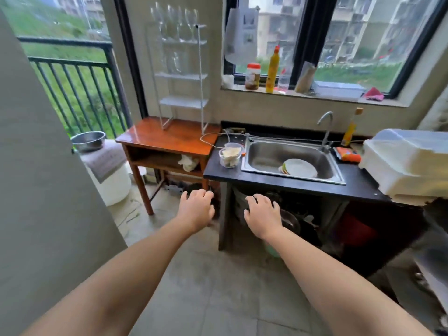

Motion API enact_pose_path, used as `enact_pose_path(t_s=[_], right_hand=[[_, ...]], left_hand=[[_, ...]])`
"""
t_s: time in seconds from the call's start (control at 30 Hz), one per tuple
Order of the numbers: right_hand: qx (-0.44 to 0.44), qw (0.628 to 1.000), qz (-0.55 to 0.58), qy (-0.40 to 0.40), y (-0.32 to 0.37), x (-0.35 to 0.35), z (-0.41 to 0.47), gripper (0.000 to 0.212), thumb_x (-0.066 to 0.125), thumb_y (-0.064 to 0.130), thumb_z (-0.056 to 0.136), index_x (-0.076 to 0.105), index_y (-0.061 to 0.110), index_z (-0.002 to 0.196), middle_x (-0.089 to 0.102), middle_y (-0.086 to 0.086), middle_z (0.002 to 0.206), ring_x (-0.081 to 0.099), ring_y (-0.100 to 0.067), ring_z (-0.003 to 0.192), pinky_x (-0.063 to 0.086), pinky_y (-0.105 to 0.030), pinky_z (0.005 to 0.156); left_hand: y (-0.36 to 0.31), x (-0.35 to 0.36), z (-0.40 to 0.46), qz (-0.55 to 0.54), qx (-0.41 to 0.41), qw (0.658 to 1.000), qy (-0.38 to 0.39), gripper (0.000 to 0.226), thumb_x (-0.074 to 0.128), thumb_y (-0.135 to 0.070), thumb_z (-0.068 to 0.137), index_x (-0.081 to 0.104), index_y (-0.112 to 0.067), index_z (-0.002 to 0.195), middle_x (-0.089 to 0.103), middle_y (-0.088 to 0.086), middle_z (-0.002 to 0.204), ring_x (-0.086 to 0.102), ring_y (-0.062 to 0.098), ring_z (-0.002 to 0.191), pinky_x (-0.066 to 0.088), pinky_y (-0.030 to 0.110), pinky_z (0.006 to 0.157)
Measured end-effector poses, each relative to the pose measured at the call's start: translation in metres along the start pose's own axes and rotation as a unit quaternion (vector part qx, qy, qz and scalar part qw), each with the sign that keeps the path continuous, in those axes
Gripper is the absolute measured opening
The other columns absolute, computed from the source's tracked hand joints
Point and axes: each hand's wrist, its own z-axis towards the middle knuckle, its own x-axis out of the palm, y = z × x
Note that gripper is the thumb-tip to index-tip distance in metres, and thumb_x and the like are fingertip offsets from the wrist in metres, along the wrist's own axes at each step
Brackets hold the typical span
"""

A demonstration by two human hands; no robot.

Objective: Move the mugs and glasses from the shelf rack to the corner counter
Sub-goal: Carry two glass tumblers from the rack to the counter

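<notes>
The glasses (178, 25) are the hardest thing for me to read: clear stemware against a pale wall on the top tier of the white shelf rack (180, 76), where I make out about four or five stems but cannot settle the count, and on the tier below there is a faint blur of more glass (175, 61) that I cannot number at all. I see no mug I could vouch for; the two lower tiers look bare as far as the blur lets me tell. The rack stands at the back of the wooden table (167, 138), up against the wall, well apart from both my hands. My left hand (196, 210) and my right hand (263, 218) hang out in front of me below table height, palms down, fingers loosely spread and lightly curled, each grip slack with nothing in it. Beside the wooden table is the dark table (278, 179) with one steel sink (291, 157), holding a stack of plates (299, 169) whose number I cannot read, and one tap (324, 127). Two plastic tubs (230, 155) sit just left of the sink. On the window sill (291, 92) I count one jar (252, 76) and one yellow bottle (272, 69). The white bulk (407, 161) at the right is cut off by the frame edge, and the space under the dark table is too dark to sort out
</notes>
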Motion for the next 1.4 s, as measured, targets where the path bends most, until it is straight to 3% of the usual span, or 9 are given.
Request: enact_pose_path(t_s=[0.37, 0.67, 0.93, 1.23, 1.4], right_hand=[[-0.107, 0.994, -0.001, -0.023, 0.105, 0.004, 0.209, 0.036, 0.040, 0.033, 0.096, 0.046, 0.020, 0.129, 0.050, -0.004, 0.134, 0.043, -0.024, 0.129, 0.035, -0.044, 0.108], [-0.145, 0.989, -0.014, -0.034, 0.161, -0.014, 0.391, 0.041, 0.038, 0.032, 0.098, 0.043, 0.018, 0.136, 0.047, -0.006, 0.139, 0.044, -0.027, 0.129, 0.036, -0.044, 0.107], [-0.114, 0.990, 0.003, -0.078, 0.217, -0.015, 0.536, 0.041, 0.039, 0.033, 0.097, 0.044, 0.018, 0.136, 0.048, -0.006, 0.140, 0.045, -0.026, 0.128, 0.037, -0.042, 0.104], [-0.041, 0.984, 0.118, -0.123, 0.294, -0.050, 0.703, 0.044, 0.036, 0.028, 0.099, 0.040, 0.013, 0.140, 0.044, -0.010, 0.143, 0.043, -0.030, 0.128, 0.042, -0.044, 0.101], [-0.008, 0.969, 0.172, -0.179, 0.311, -0.079, 0.766, 0.041, 0.040, 0.026, 0.099, 0.043, 0.009, 0.136, 0.047, -0.013, 0.138, 0.050, -0.032, 0.122, 0.046, -0.045, 0.095]], left_hand=[[0.137, -0.033, 0.138, -0.011, -0.086, 0.995, -0.057, 0.034, 0.040, -0.029, 0.095, 0.051, -0.018, 0.125, 0.055, 0.004, 0.127, 0.048, 0.023, 0.124, 0.033, 0.042, 0.111], [0.219, -0.065, 0.287, -0.038, -0.103, 0.989, -0.101, 0.037, 0.040, -0.028, 0.095, 0.049, -0.016, 0.129, 0.055, 0.006, 0.130, 0.048, 0.024, 0.124, 0.036, 0.039, 0.106], [0.300, -0.086, 0.426, -0.098, -0.085, 0.984, -0.122, 0.036, 0.043, -0.026, 0.095, 0.051, -0.012, 0.128, 0.055, 0.009, 0.128, 0.048, 0.028, 0.120, 0.046, 0.043, 0.098], [0.393, -0.146, 0.609, -0.172, -0.033, 0.977, -0.119, 0.040, 0.045, -0.022, 0.094, 0.049, -0.006, 0.131, 0.051, 0.016, 0.133, 0.046, 0.031, 0.126, 0.040, 0.038, 0.103], [0.401, -0.167, 0.679, -0.320, -0.073, 0.934, -0.137, 0.043, 0.045, -0.018, 0.095, 0.043, -0.006, 0.137, 0.050, 0.014, 0.137, 0.048, 0.029, 0.126, 0.040, 0.036, 0.101]])
